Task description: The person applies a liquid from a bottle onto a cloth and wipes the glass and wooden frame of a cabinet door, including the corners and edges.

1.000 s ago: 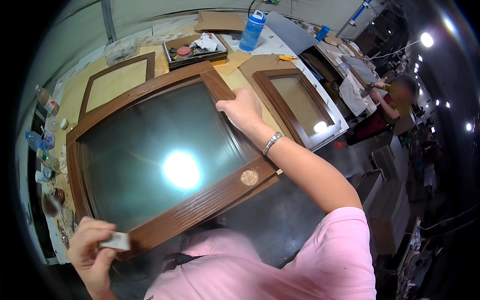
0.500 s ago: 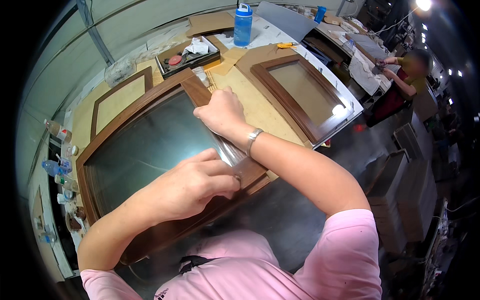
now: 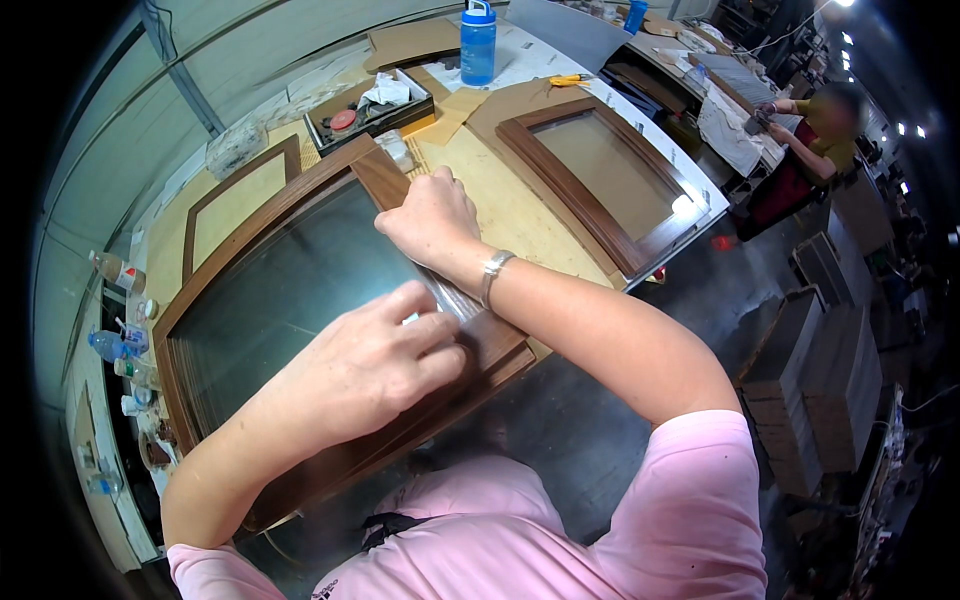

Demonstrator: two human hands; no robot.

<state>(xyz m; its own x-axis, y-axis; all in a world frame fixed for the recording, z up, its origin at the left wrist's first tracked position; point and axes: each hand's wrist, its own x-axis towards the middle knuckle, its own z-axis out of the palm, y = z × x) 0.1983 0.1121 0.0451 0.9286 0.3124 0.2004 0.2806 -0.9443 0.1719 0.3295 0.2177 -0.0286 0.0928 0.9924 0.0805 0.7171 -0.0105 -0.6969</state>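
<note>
A large panel of greenish glass (image 3: 290, 265) in a brown wooden frame (image 3: 262, 162) lies slanted in front of me, its near edge reaching past the table. My right hand (image 3: 432, 218) is closed over the right rail, thumb toward the glass, fingertips hidden on the outer side. Lower down, my left hand (image 3: 385, 350) hovers close above the same rail near its near corner. Its fingers are curled together, with a small pale gleam between thumb and forefinger. Whatever it holds is too small to make out. Shiny streaks show on the rail between both hands.
A smaller framed panel (image 3: 620, 180) lies to the right, a thin wooden frame (image 3: 192, 215) to the left. Behind are an open box of supplies (image 3: 415, 112), a blue bottle (image 3: 478, 50) and yellow-handled cutters (image 3: 568, 80). Several bottles (image 3: 112, 345) line the left. A co-worker (image 3: 815, 150) works far right.
My left hand has lifted slightly and shifted up and left from the near corner, its fingers still curled. My right hand stays on the rail. The whole view has shifted slightly.
</note>
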